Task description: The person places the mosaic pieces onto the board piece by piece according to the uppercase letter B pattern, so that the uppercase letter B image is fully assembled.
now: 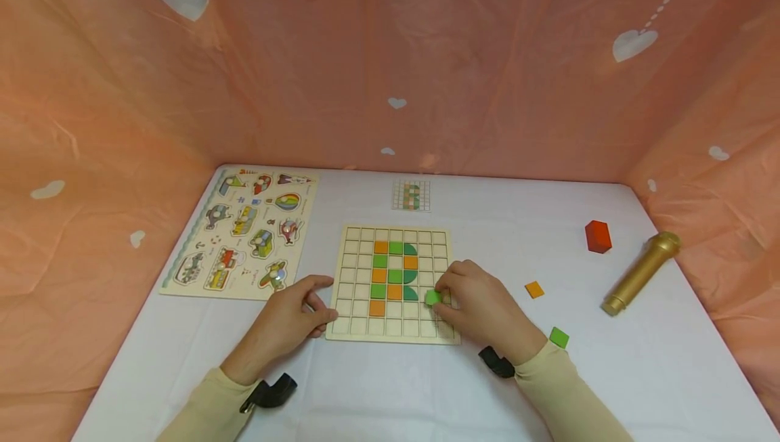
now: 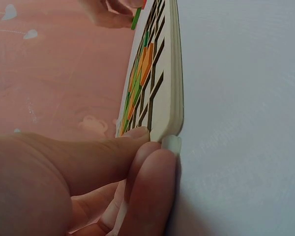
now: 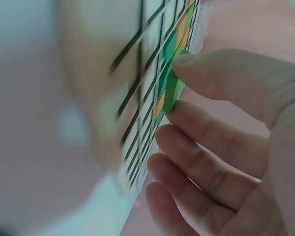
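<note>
A pale wooden grid board [image 1: 358, 328] lies on the table, with orange, light green and dark green tiles set in several of its cells. My left hand [image 1: 291, 318] grips the board's left edge; in the left wrist view its thumb [image 2: 132, 135] lies on the border and the fingers are against the side. Between thumb and index finger of my right hand [image 1: 481, 300] I pinch a light green square tile [image 3: 172, 91], held tilted over the board's right part. The dark green tiles [image 1: 410, 293] have rounded sides. A small printed pattern card [image 1: 397, 204] lies behind the board.
A loose orange tile [image 1: 534, 290] and a green tile [image 1: 559, 337] lie to the right, the green one beside my right sleeve. Further right are a red block [image 1: 598, 236] and a gold tube [image 1: 641, 274]. A vehicle puzzle board [image 1: 210, 232] lies at the left.
</note>
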### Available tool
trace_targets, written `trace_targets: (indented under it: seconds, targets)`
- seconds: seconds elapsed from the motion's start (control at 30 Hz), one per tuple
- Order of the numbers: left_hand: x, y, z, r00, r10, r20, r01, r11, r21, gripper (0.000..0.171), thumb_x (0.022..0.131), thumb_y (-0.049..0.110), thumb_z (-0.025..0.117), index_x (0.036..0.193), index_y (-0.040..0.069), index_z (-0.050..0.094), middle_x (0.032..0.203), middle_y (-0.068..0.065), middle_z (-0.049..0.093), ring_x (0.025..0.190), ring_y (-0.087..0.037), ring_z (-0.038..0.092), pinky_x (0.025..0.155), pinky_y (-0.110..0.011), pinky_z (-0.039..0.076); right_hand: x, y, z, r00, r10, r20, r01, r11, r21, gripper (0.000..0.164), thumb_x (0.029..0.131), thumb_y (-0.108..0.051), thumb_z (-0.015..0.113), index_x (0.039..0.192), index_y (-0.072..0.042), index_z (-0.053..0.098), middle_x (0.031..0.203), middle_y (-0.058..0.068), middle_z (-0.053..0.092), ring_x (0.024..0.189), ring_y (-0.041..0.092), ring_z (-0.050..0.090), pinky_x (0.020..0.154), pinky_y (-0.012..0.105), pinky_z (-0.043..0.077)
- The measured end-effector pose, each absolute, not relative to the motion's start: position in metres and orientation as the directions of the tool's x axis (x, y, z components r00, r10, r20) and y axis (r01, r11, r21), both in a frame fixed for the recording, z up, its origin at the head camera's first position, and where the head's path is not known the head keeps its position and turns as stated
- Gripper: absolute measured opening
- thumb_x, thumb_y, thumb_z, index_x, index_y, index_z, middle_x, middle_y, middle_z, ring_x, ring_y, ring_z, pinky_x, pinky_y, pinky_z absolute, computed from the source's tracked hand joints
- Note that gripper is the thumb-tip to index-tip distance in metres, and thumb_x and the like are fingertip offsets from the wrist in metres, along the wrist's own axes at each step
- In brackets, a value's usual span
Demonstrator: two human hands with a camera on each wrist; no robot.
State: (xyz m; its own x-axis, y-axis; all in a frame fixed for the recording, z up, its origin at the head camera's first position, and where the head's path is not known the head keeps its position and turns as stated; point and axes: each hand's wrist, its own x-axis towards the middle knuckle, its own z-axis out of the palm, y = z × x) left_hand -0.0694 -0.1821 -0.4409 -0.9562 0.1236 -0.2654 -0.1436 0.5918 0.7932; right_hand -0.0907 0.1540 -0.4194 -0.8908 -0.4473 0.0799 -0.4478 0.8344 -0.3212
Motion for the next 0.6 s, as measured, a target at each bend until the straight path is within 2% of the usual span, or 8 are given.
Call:
trace_targets:
  seconds: [0.23, 0.6]
  targets:
    - [-0.07, -0.182, -0.441, -0.958, 0.124, -0.261, -0.137, 0.599, 0.789, 0.06, 0.092, 0.014, 0.086, 0.146, 0.009, 0.063, 0.084, -0.001, 0.069, 0.063, -0.012, 0.069, 0.064, -0.026, 0.053, -0.089, 0.119, -0.418, -0.813, -0.565, 0.143, -0.58, 0.758, -0.3, 0.019, 0.084, -0.025, 0.092, 0.095, -0.014, 0.081, 0.092, -0.006, 0.065, 0.092, 0.013, 0.06, 0.08, 0.03, 0.058]
    - [-0.07, -0.182, -0.441, -0.955, 0.121, -0.273, -0.146, 0.607, 0.781, 0.059, 0.093, 0.015, 0.086, 0.147, 0.011, 0.063, 0.084, 0.0, 0.07, 0.064, -0.012, 0.069, 0.064, -0.026, 0.052, -0.08, 0.082, -0.423, -0.722, -0.661, 0.205, -0.691, 0.677, -0.254, 0.016, 0.083, -0.026, 0.092, 0.09, -0.017, 0.08, 0.086, -0.008, 0.064, 0.084, 0.011, 0.059, 0.075, 0.026, 0.054]
